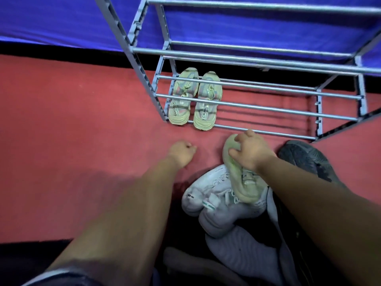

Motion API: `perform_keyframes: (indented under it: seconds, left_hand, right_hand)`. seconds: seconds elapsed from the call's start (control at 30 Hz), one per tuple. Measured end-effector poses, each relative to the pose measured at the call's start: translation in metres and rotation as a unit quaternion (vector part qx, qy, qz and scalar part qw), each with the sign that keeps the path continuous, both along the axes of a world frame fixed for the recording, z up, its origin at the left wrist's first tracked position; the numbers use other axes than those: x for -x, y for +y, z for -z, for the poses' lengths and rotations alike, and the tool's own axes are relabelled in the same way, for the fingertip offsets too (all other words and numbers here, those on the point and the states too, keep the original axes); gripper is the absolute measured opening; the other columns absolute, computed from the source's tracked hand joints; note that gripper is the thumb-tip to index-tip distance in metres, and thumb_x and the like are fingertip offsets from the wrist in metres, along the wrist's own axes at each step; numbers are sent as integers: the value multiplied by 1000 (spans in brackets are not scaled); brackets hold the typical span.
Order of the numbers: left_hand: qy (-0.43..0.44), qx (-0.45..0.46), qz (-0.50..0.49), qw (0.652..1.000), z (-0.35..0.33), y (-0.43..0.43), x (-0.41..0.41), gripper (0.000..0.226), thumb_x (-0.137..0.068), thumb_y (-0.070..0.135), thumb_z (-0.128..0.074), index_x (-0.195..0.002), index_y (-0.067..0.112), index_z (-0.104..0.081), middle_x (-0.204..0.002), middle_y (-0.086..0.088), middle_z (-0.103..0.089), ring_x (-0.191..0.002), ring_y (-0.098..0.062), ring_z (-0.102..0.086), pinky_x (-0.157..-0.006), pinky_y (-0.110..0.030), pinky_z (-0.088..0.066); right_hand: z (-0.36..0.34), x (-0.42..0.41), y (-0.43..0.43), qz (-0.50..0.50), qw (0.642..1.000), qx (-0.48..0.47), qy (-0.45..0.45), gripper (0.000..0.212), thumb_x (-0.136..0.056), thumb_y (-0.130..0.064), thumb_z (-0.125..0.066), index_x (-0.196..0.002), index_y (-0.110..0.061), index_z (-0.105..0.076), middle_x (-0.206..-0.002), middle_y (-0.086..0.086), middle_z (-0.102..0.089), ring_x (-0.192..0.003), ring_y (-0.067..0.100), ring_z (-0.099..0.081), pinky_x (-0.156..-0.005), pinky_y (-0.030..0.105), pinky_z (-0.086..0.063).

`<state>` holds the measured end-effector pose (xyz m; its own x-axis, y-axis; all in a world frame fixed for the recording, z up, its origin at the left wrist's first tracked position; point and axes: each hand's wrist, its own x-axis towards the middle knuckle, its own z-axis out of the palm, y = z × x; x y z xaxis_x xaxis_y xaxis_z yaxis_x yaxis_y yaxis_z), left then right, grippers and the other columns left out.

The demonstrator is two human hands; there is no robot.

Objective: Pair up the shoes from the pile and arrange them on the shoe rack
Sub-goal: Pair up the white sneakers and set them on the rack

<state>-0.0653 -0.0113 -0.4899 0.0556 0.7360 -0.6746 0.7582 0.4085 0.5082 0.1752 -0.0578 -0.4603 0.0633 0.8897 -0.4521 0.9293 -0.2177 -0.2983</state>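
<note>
Pale green, its sole turned up, a shoe [240,180] lies on the pile of white sneakers [206,205] just before the grey metal-tube shoe rack [257,107], whose lowest bars carry a green pair [194,100]. The right hand [250,151] reaches forward, fingers curled round the shoe's end. The left hand [182,151] rests on the red floor [72,120], fingers curled on nothing.

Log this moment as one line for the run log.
right hand: grips green shoe over pile | left hand: curled, empty | rack: green pair on bottom tier
</note>
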Motion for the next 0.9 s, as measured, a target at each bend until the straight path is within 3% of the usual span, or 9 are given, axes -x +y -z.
perform_keyframes:
  seconds: [0.07,0.13,0.23,0.33,0.53,0.63,0.73,0.8,0.9]
  left_hand:
    - [-46,144,7,988,1,-29,-3,52,-98,63,-56,-131,24,-65,-107,-3,-75,-86,-21,-70,-68,-31,-55]
    - [-33,155,38,987,5,-50,-3,66,-83,78,-62,-128,31,-71,-111,0,-77,-91,-19,-73,-77,-33,-60]
    - [-39,107,61,992,13,-66,-4,58,-88,62,-72,-131,23,-74,-121,-3,-78,-106,-21,-75,-102,-39,-58]
    - [40,80,149,985,4,-72,-6,50,-94,49,-67,-133,19,-72,-122,-7,-75,-108,-24,-72,-101,-37,-57]
    - [66,44,160,984,-12,-83,-11,19,-90,35,-67,-95,18,-73,-95,-6,-76,-93,-26,-72,-79,-32,-55]
    - [40,0,115,993,-16,-88,-18,32,-96,32,-64,-119,14,-74,-113,-9,-77,-105,-29,-72,-89,-31,-54]
    - [63,-3,106,992,-26,-87,-28,37,-101,31,-59,-128,9,-70,-124,-12,-72,-109,-32,-68,-91,-34,-52]
    - [110,38,136,984,-31,-89,-27,32,-105,26,-51,-124,8,-69,-120,-13,-70,-98,-30,-62,-85,-35,-49]
    - [109,139,143,974,-33,-99,-15,33,-105,32,-47,-100,9,-71,-94,-13,-65,-81,-25,-60,-78,-31,-52]
  right_hand:
    - [-4,-3,-18,27,999,31,-9,80,-88,-64,-57,-147,-9,-52,-142,17,-51,-131,39,-49,-113,45,-42]
    - [-8,-6,-36,48,995,78,-29,104,-75,-82,-50,-150,-10,-46,-142,19,-51,-131,40,-50,-111,47,-43]
    - [-9,-6,-58,89,986,138,-24,127,-55,-93,-53,-152,-13,-36,-141,18,-51,-130,40,-52,-109,48,-46]
    - [-7,-1,-69,139,976,156,57,138,-45,-84,-65,-156,-14,-25,-137,12,-60,-122,34,-60,-105,43,-50]
    - [-2,8,-79,215,965,77,127,95,-67,-56,-86,-141,-15,-45,-113,3,-66,-103,25,-65,-93,36,-54]
    - [-13,5,-80,278,929,58,238,72,-73,-49,-87,-129,-14,-59,-104,0,-71,-93,20,-71,-78,36,-61]
    - [-26,1,-84,314,879,85,350,85,-87,-43,-81,-154,-8,-42,-110,6,-71,-86,20,-76,-68,34,-60]
    - [-36,0,-86,290,899,99,312,80,-94,-39,-72,-157,-6,-36,-104,6,-71,-80,17,-75,-65,32,-57]
    - [-46,1,-95,182,954,194,137,39,-97,-46,-61,-105,-9,-66,-91,6,-72,-71,20,-69,-58,32,-57]
